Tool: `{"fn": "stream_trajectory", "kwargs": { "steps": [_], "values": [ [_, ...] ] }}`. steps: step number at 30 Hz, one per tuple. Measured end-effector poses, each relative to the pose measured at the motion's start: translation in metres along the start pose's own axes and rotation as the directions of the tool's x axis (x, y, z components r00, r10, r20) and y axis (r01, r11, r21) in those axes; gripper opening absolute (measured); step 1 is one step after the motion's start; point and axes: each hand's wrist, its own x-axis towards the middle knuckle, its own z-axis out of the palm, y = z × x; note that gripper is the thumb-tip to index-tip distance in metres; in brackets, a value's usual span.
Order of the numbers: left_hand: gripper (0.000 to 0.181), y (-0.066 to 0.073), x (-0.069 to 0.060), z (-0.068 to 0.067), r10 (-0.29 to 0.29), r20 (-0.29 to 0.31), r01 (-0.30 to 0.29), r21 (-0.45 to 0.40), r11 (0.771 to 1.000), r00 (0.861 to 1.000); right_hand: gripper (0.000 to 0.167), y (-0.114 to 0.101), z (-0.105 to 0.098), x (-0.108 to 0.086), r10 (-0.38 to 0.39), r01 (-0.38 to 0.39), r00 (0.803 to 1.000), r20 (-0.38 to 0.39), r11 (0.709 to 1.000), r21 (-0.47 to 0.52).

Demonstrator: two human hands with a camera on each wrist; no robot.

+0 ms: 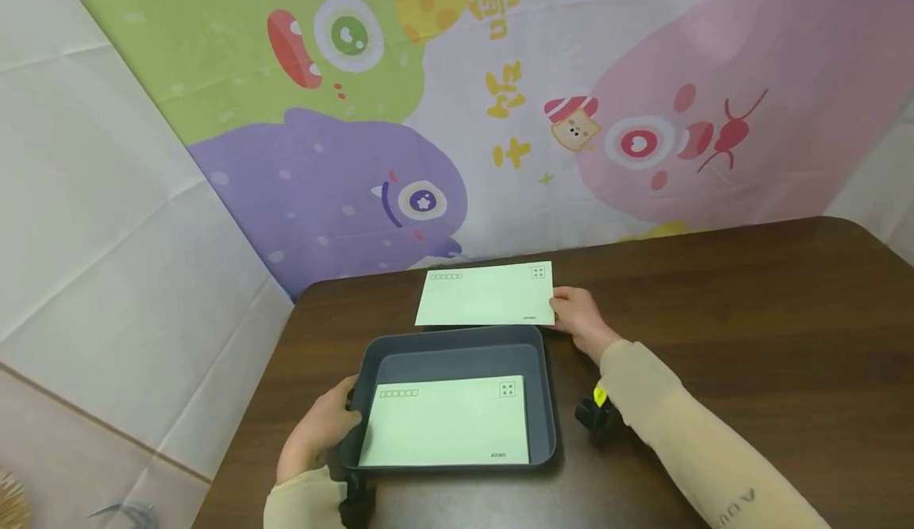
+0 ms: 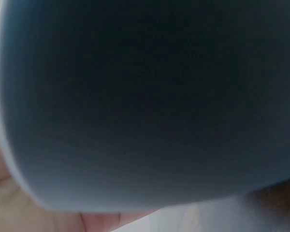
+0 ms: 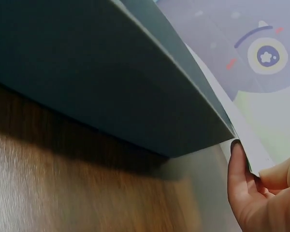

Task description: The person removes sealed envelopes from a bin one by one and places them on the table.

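Note:
My right hand (image 1: 577, 315) pinches the right edge of a pale envelope (image 1: 485, 295) between thumb and fingers, just beyond the far rim of a dark grey rectangular tray (image 1: 457, 354). Printed on that envelope are a row of small boxes and a stamp square. In the right wrist view, thumb and fingers hold the envelope's corner (image 3: 253, 159) near the tray's corner. My left hand (image 1: 324, 422) grips the tray's left side, its thumb at the rim; the tray's dark wall (image 2: 145, 145) fills most of the left wrist view. Another matching envelope (image 1: 446, 426) lies inside the tray, towards its near side.
The tray stands on a dark brown wooden table (image 1: 750, 339), which stretches off to the right. Behind the table hangs a cartoon-printed cloth (image 1: 500, 212). A white panelled surface (image 1: 107, 235) rises at the left. Black wrist-worn devices (image 1: 594, 414) sit by both wrists.

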Motion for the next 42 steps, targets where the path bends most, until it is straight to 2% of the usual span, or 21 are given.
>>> {"fn": "stream_trajectory", "kwargs": {
  "steps": [4,9,12,16,20,26,31,36,42],
  "values": [
    [0.061,0.001,0.000,-0.001,0.005,-0.005,-0.005,0.013,1.000,1.000,0.043,-0.004,0.004,0.001,0.014,-0.014,1.000,-0.005,0.999,0.031],
    [0.060,0.002,0.000,-0.002,0.013,-0.015,-0.012,0.028,1.000,1.000,0.043,-0.006,0.009,0.004,0.002,-0.002,0.999,-0.040,1.000,0.012],
    [0.061,0.003,0.001,-0.002,0.008,-0.014,-0.008,0.028,1.000,1.000,0.044,-0.005,0.009,0.006,0.028,-0.028,0.999,-0.034,0.999,0.016],
    [0.061,0.003,0.001,-0.001,0.000,-0.011,0.001,0.019,1.000,1.000,0.044,-0.002,0.009,0.008,0.063,-0.062,0.998,-0.013,0.996,0.070],
    [0.061,0.003,0.001,-0.002,-0.004,-0.002,0.004,0.002,1.000,1.000,0.044,-0.001,0.008,0.011,0.059,-0.057,0.998,-0.017,0.994,0.097],
    [0.062,0.003,0.000,-0.002,-0.001,-0.008,0.001,-0.003,1.000,1.000,0.042,-0.003,0.010,0.012,0.029,-0.030,0.998,-0.061,0.999,-0.011],
    [0.061,0.002,0.000,-0.001,0.004,-0.015,-0.003,0.029,1.000,1.000,0.042,0.001,0.016,0.009,0.030,-0.036,0.998,-0.055,0.994,-0.102],
    [0.060,0.000,0.002,0.000,0.012,-0.017,-0.011,0.068,0.998,1.000,0.039,0.004,0.020,0.006,0.048,-0.054,0.998,-0.049,0.992,-0.117],
    [0.060,0.001,0.000,0.001,0.002,-0.017,-0.001,0.053,0.999,1.000,0.036,0.008,0.023,0.007,0.039,-0.048,0.997,-0.059,0.988,-0.147]
  ]
}}
